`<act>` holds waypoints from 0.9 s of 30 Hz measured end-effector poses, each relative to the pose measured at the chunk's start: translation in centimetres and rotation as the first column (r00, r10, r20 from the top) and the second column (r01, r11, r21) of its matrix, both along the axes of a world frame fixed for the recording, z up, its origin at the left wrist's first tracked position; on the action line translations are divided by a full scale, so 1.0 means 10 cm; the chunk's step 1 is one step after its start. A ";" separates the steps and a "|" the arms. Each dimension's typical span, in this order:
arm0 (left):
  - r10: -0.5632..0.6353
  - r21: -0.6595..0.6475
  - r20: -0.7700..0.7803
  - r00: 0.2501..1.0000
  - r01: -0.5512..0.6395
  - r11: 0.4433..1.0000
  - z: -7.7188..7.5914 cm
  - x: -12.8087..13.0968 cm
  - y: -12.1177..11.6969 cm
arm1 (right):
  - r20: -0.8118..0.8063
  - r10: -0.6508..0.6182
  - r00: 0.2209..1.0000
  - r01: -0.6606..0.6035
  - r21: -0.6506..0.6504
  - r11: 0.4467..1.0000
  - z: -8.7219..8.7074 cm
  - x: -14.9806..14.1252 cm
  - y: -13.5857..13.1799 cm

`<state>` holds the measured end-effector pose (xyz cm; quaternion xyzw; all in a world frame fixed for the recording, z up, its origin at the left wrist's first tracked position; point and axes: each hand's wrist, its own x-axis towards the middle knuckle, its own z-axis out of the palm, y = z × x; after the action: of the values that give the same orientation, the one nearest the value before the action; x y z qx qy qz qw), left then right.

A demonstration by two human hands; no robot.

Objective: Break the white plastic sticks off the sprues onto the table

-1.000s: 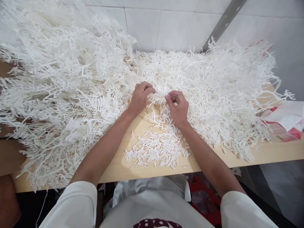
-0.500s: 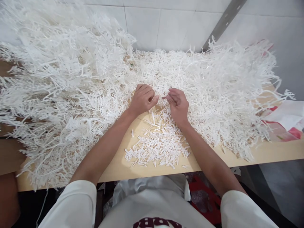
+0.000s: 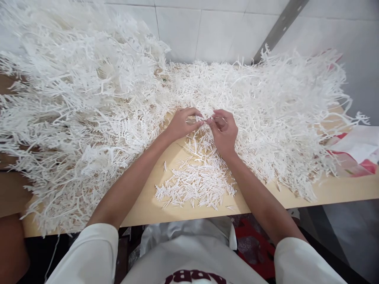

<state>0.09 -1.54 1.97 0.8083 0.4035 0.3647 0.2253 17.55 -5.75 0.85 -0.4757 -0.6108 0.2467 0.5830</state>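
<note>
My left hand point(image 3: 181, 124) and my right hand point(image 3: 224, 132) meet over the middle of the table with fingertips almost touching. Between them is a small white branched plastic sprig point(image 3: 200, 118). The left thumb and fingers pinch it; the right thumb and fingertips close on its other end, partly hidden. Below the hands, a bare white branched stem point(image 3: 195, 152) lies at the top of a pile of short white plastic sprigs point(image 3: 197, 185).
Large tangled heaps of white branched plastic stems cover the left point(image 3: 79, 102) and right point(image 3: 275, 106) of the wooden table point(image 3: 145, 207). A red and white plastic bag point(image 3: 355, 152) lies at the right end. A tiled wall point(image 3: 177, 31) stands behind.
My left hand has moved slightly right, and its fingers have stretched from a curl into a pinch on the sprig at the right fingertips. The bare stem below has shifted slightly right.
</note>
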 end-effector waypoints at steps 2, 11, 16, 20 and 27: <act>-0.014 -0.001 0.054 0.998 0.014 1.000 0.01 0.04 0.00 | 0.058 -0.052 0.997 0.051 0.021 0.998 0.02 0.00 0.00; 0.073 0.075 0.048 0.996 -0.076 0.994 -0.06 0.07 -0.05 | 0.170 -0.014 0.985 0.018 -0.023 1.000 0.04 0.00 0.00; 0.041 0.099 0.005 0.999 -0.042 0.994 -0.09 0.13 -0.08 | 0.250 0.006 0.968 0.001 -0.027 1.000 0.06 -0.03 -0.03; 0.088 0.115 -0.007 0.996 -0.087 0.990 -0.13 0.11 -0.05 | 0.296 -0.008 0.955 0.006 0.009 1.000 0.07 -0.04 -0.07; 0.180 0.080 0.145 0.973 -0.193 0.978 -0.08 0.00 -0.01 | 0.285 -0.109 0.952 0.087 0.087 0.992 0.10 0.00 -0.04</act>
<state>0.10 -1.60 1.14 0.7496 0.4437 0.4572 0.1791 17.58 -6.19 1.83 -0.5146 -0.6738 0.1228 0.5159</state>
